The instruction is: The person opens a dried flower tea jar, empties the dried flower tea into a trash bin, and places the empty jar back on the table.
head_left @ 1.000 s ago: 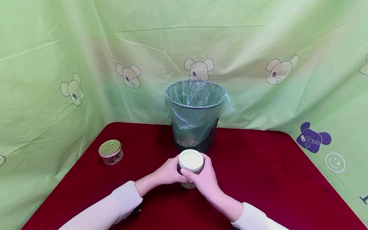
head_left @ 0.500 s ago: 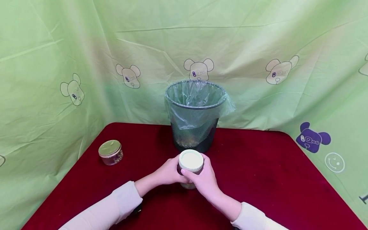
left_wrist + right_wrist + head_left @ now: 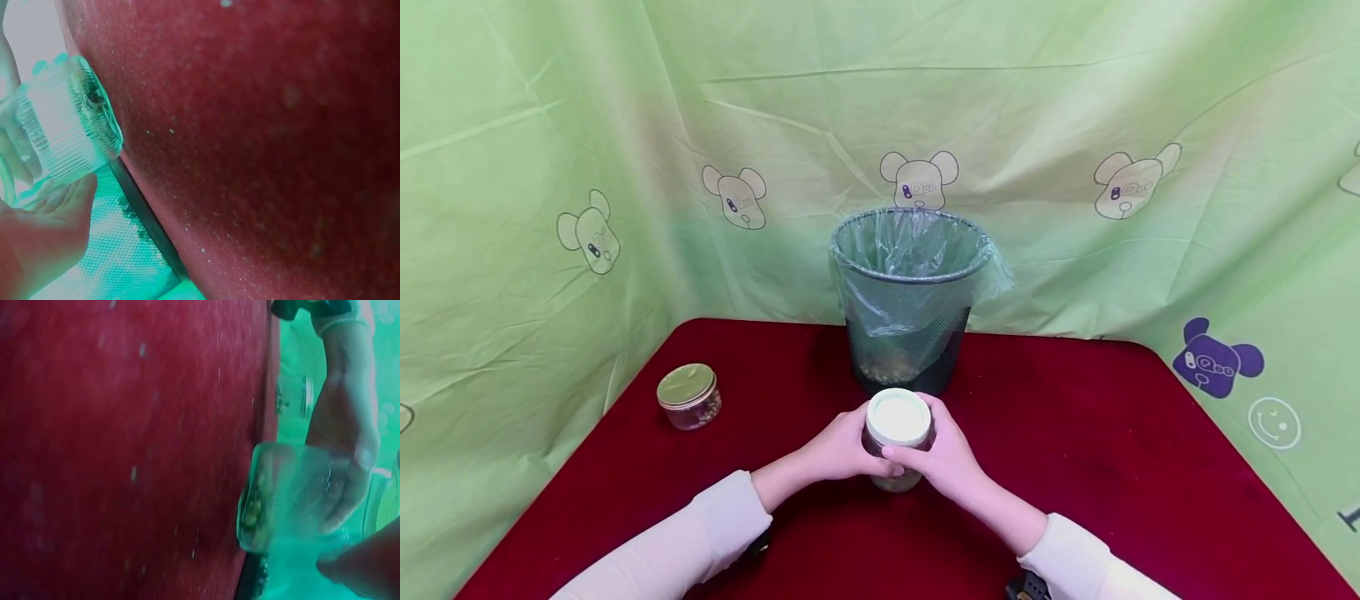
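A clear jar (image 3: 897,482) with a whitish round lid (image 3: 898,416) stands upright near the middle of the table, in front of the bin. My left hand (image 3: 841,451) grips the jar's side from the left. From the right, my right hand (image 3: 951,461) holds it higher up, close to the lid, with its thumb across the front. In the left wrist view the jar's ribbed wall (image 3: 65,134) shows. The right wrist view shows small greenish-brown pieces (image 3: 253,509) at the jar's bottom. My far fingers are partly hidden behind the jar.
A mesh bin (image 3: 910,350) lined with a clear plastic bag stands just behind the jar. To the left sits a low jar (image 3: 692,408) with a gold-green lid and small pieces inside. The table has a dark red cloth (image 3: 1075,467), backed by a green printed curtain (image 3: 1022,108).
My right hand has turned slightly on the jar, its thumb moving a little to the right. The right forearm has swung to the right. My left hand and the jar look nearly still.
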### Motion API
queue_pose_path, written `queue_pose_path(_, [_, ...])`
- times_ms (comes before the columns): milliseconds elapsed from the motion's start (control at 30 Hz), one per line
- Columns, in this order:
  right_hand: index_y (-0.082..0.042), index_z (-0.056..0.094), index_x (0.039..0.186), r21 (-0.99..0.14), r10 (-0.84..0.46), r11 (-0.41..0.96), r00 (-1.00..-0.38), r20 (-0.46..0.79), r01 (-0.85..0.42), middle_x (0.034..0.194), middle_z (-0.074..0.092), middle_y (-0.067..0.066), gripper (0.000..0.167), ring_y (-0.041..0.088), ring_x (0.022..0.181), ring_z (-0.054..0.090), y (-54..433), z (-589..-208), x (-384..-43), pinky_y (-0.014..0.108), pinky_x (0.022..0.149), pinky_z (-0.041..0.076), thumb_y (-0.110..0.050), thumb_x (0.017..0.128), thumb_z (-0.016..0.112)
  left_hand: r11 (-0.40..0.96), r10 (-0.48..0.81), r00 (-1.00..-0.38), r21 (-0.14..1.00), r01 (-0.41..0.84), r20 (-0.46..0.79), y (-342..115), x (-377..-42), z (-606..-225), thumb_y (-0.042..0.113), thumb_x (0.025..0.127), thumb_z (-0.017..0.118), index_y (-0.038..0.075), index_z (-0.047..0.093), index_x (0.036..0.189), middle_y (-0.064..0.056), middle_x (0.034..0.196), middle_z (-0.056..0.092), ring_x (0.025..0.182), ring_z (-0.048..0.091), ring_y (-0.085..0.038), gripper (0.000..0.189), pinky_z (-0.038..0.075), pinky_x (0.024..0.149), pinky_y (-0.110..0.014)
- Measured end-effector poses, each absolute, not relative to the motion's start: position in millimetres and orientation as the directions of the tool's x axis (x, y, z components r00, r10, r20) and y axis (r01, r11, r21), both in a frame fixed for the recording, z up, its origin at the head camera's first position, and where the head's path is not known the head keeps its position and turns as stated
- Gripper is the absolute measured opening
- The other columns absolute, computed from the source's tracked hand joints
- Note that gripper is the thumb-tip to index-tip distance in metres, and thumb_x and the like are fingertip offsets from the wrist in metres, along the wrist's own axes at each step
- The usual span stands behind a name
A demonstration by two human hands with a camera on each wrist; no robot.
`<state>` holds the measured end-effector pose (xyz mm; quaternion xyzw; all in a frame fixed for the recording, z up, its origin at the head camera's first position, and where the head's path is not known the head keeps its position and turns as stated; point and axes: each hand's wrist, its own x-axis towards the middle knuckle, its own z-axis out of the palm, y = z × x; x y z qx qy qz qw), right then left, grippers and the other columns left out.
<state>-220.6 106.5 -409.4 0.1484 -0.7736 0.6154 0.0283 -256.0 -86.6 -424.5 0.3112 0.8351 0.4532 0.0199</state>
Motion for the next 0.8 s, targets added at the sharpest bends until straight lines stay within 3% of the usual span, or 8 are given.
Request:
queue_pose_path(267, [0.001,0.039,0.137,-0.942,-0.388,0.111,-0.886,0.254,-0.318,0.131,0.051,0.016,0.073,0.027,0.117,0.051,120.1,-408.6,-233.9,0.028,0.095,0.043,-0.007,0.077,0.080,0.410,0.534,-0.813,0.769,0.490,0.232,-86.0,-255.1,-423.3,0.036,0.068,0.088,0.018,0.048,0.133,0.010,0.115,0.061,0.103,0.058,-0.005,0.078,0.049,0.087,-0.029])
queue_pose_path(500, [0.001,0.037,0.139,-0.954,-0.517,0.046,-0.825,0.230,-0.295,0.132,0.050,0.017,0.074,0.022,0.118,0.049,129.5,-406.9,-246.2,0.026,0.096,0.043,-0.005,0.078,0.079,0.421,0.535,-0.814,0.766,0.487,0.224,-85.4,-255.1,-422.7,0.036,0.068,0.087,0.016,0.047,0.134,0.009,0.116,0.061,0.104,0.057,-0.006,0.079,0.048,0.088,-0.030])
queue_pose_path(800, [0.001,0.036,0.139,-0.963,-0.498,0.016,-0.837,0.226,-0.270,0.134,0.049,0.017,0.078,0.021,0.120,0.049,127.1,-406.7,-242.5,0.027,0.097,0.042,-0.004,0.076,0.080,0.420,0.537,-0.815,0.768,0.483,0.219,-85.8,-255.7,-423.8,0.033,0.068,0.088,0.016,0.047,0.134,0.009,0.116,0.061,0.104,0.058,-0.006,0.079,0.048,0.088,-0.028])
